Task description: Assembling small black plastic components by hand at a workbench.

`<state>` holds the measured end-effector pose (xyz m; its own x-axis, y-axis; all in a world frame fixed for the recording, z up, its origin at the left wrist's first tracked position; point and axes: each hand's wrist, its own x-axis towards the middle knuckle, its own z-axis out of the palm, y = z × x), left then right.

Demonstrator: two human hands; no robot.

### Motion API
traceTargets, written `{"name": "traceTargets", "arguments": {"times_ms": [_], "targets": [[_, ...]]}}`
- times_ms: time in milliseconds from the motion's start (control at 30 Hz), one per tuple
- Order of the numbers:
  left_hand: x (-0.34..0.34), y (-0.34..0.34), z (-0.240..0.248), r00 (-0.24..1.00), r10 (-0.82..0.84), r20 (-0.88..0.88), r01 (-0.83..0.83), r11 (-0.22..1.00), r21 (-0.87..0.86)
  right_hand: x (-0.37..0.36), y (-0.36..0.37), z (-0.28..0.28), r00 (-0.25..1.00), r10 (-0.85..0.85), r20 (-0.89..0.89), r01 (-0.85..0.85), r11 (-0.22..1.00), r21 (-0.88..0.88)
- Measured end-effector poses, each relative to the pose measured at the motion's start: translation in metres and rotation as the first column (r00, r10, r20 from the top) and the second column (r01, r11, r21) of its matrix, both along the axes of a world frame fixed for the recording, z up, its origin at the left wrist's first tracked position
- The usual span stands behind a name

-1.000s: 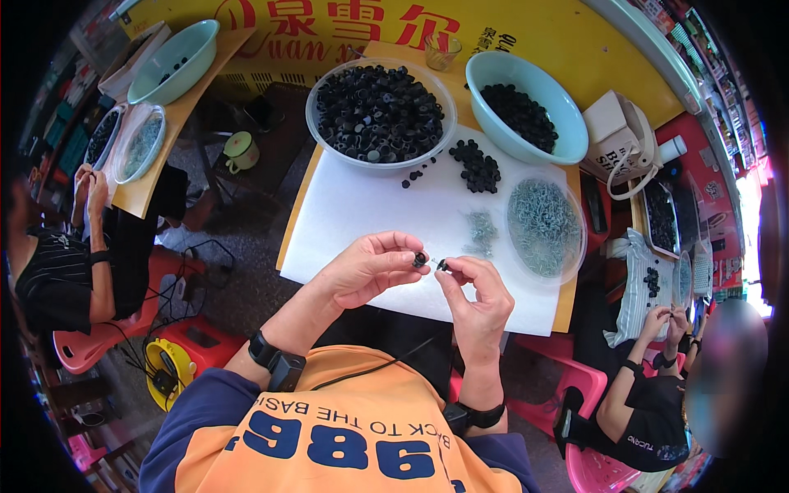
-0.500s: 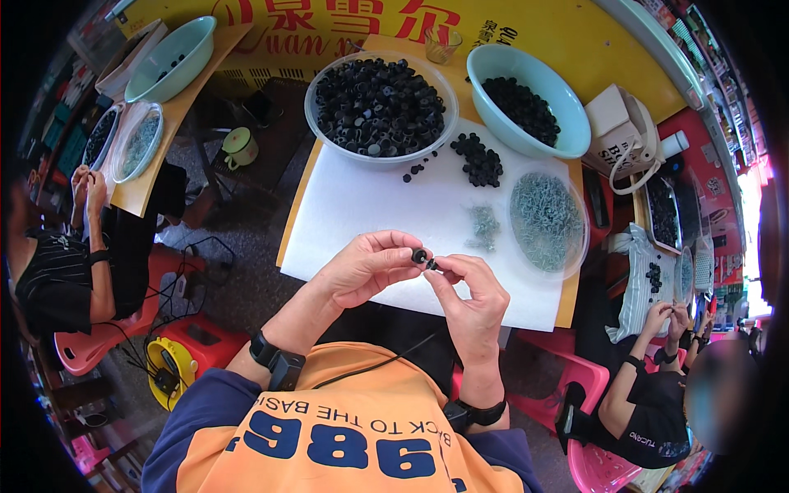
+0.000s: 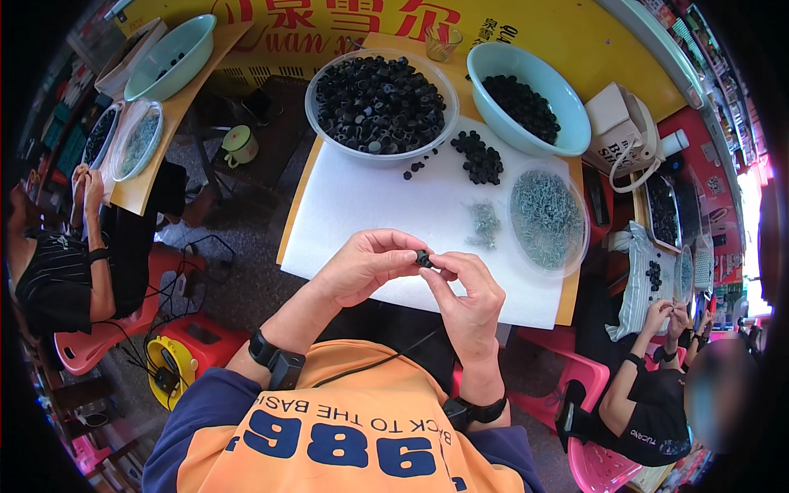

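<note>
- The left hand [image 3: 370, 267] pinches a small black piece [image 3: 423, 259] between thumb and fingers.
- The right hand [image 3: 467, 289] meets it from the right, its thumb and fingertips clamped on the same piece; finer detail there is hidden.
- The piece is held above the near part of the white sheet [image 3: 337, 218], which covers much of the worktop [image 3: 568, 302].
- At the far left of the sheet, a clear bowl [image 3: 366, 158] is heaped with black caps [image 3: 378, 103].
- To its right, a pale green basin [image 3: 570, 123] holds black parts [image 3: 522, 107].
- Nearer, between them, lies a black cluster [image 3: 478, 158].
- A small pile of screws [image 3: 484, 225] lies just left of a clear round tray [image 3: 582, 256] full of screws.
</note>
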<state>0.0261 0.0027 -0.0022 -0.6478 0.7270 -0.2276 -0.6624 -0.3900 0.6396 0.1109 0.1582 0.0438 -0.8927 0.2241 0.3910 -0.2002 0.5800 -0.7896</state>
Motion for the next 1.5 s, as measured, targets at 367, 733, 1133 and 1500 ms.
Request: {"name": "traceTargets", "arguments": {"times_ms": [367,733,1133,1500], "targets": [[-0.002,-0.005,0.004,0.989,-0.143,0.041,0.14,0.988,0.066,-0.002,0.013,0.002,0.964,0.178,0.198,-0.138,0.971,-0.196],[-0.005,-0.008,0.005,0.956,-0.285,0.077,0.279,0.957,0.079,-0.002,0.019,-0.004,0.902,0.366,0.23,-0.29,0.907,-0.305],[-0.004,-0.008,0.002,0.966,-0.253,0.056,0.249,0.967,0.057,-0.003,0.018,-0.009,0.924,0.352,0.152,-0.322,0.927,-0.189],[-0.001,-0.003,-0.007,0.973,-0.232,-0.004,0.232,0.972,0.025,0.001,0.012,-0.03,0.967,0.248,-0.06,-0.246,0.969,0.028]]}}
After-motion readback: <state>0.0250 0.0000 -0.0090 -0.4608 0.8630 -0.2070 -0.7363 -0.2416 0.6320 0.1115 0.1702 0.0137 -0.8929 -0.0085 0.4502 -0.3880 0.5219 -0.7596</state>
